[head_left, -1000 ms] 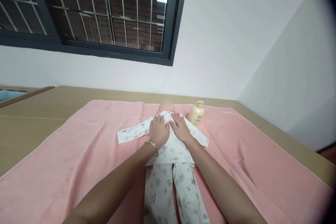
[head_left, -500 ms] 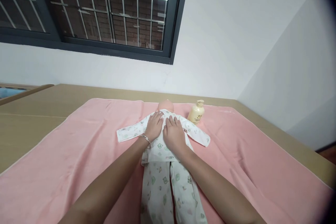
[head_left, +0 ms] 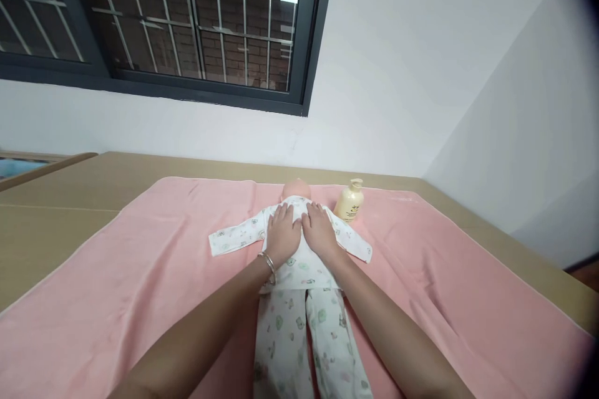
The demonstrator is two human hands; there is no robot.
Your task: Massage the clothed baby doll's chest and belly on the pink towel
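A baby doll (head_left: 296, 189) lies stretched out on a pink blanket (head_left: 178, 243), its head at the far end. It wears a white patterned top (head_left: 299, 271) and matching trousers (head_left: 281, 330), with the sleeves spread to both sides. My left hand (head_left: 283, 234), a silver bangle at its wrist, rests flat on the left of the doll's chest. On the right of the chest lies my right hand (head_left: 320, 230), also flat, with fingers pointing away from me. The thumbs are close together at the middle. Neither hand grasps anything.
A pale yellow pump bottle (head_left: 349, 202) stands on the blanket to the right of the doll's head. Beneath the blanket is a wooden surface (head_left: 60, 218) reaching the white wall (head_left: 384, 87). A dark-framed barred window (head_left: 196, 25) is set above. Something light blue (head_left: 21, 167) shows at far left.
My left hand has moved right and slightly toward me on the chest; my right hand has shifted a little right and away. The doll and bottle stay in place.
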